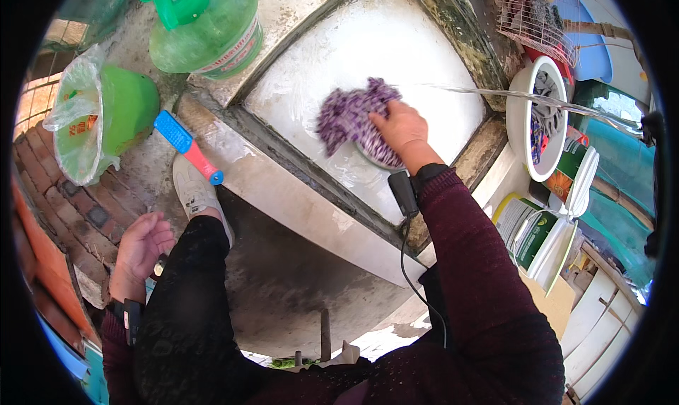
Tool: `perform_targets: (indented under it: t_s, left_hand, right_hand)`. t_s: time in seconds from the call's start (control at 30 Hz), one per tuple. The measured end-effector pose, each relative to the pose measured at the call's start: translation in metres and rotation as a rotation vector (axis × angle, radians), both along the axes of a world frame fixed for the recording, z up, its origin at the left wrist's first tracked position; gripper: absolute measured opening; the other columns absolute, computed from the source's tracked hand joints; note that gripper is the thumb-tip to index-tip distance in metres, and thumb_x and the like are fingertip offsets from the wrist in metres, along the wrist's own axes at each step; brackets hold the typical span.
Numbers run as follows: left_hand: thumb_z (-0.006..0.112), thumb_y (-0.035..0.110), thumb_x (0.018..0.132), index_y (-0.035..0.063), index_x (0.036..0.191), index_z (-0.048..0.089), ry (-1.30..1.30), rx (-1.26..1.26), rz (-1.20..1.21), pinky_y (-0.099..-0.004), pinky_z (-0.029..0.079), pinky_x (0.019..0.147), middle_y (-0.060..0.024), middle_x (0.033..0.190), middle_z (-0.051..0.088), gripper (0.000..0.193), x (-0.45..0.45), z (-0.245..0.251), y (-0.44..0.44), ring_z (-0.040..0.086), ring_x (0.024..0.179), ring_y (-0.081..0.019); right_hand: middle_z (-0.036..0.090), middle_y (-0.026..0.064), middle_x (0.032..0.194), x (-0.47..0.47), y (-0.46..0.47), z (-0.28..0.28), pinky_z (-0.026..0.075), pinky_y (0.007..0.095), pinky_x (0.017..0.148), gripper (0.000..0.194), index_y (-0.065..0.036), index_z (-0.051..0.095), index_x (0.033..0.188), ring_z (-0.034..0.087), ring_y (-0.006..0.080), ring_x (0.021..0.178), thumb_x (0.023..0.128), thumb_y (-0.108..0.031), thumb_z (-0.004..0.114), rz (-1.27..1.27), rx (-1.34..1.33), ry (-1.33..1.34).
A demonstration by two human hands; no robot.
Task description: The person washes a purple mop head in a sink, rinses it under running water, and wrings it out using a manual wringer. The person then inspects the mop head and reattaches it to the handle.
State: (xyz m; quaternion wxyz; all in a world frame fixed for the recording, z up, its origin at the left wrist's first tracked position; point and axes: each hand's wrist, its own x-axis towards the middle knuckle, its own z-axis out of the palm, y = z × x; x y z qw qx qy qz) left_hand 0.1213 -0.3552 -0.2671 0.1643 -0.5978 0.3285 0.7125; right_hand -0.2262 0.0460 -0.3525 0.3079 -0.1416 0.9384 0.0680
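Note:
My right hand (404,130) grips a purple and white patterned cloth (350,116), blurred by motion, over a white-bottomed square basin (313,65). Under the cloth shows part of a pale round rim (379,162), too hidden to identify. A thin stream of water (530,94) arcs in from a dark tap or spout at the right edge and reaches the basin beyond my hand. My left hand (142,246) hangs beside my left knee, fingers loosely curled and nothing visible in it. A blue and pink plastic brush (188,146) lies at the basin's outer ledge, above my shoe.
At the upper left stand a large green-tinted plastic jug (212,39) and a green bin (127,100) lined with a clear bag. On the right are a white tub (522,81) of clothes, several plastic buckets (530,235) and a wire basket (522,20). A cable hangs from my right wrist.

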Motion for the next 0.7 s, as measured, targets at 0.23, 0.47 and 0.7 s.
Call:
perform_targets:
  t_s: [0.23, 0.47, 0.7]
  left_hand:
    - [0.060, 0.019, 0.092, 0.0046, 0.105, 0.060, -0.006, -0.028, -0.032, -0.0352, 0.055, 0.068, -0.0069, 0.084, 0.068, 0.020, -0.002, 0.003, -0.003, 0.066, 0.072, -0.0210]
    - [0.060, 0.018, 0.092, 0.0052, 0.105, 0.060, -0.031, -0.044, -0.025, -0.0356, 0.056, 0.069, -0.0068, 0.083, 0.068, 0.019, 0.000, 0.005, -0.006, 0.066, 0.071, -0.0205]
    - [0.060, 0.018, 0.092, 0.0052, 0.104, 0.060, -0.039, -0.026, 0.002, -0.0357, 0.056, 0.068, -0.0070, 0.084, 0.068, 0.018, 0.001, 0.003, -0.002, 0.066, 0.071, -0.0207]
  right_hand:
    - [0.044, 0.0191, 0.138, -0.076, 0.011, -0.008, 0.038, 0.0437, 0.105, 0.080, -0.009, 0.054, 0.131, 0.045, 0.0335, 0.128, 0.070, -0.058, 0.069, -0.298, 0.023, -0.151]
    - [0.025, 0.0208, 0.153, -0.038, -0.062, -0.025, 0.022, 0.0713, 0.104, 0.122, -0.012, 0.022, 0.152, 0.019, 0.0501, 0.139, 0.059, -0.072, 0.073, 0.021, 0.099, -0.151]
    - [0.062, 0.0125, 0.122, -0.036, -0.042, -0.035, 0.037, 0.0542, 0.101, 0.062, -0.014, 0.056, 0.130, 0.046, 0.0320, 0.127, 0.076, -0.043, 0.064, -0.057, -0.029, -0.040]
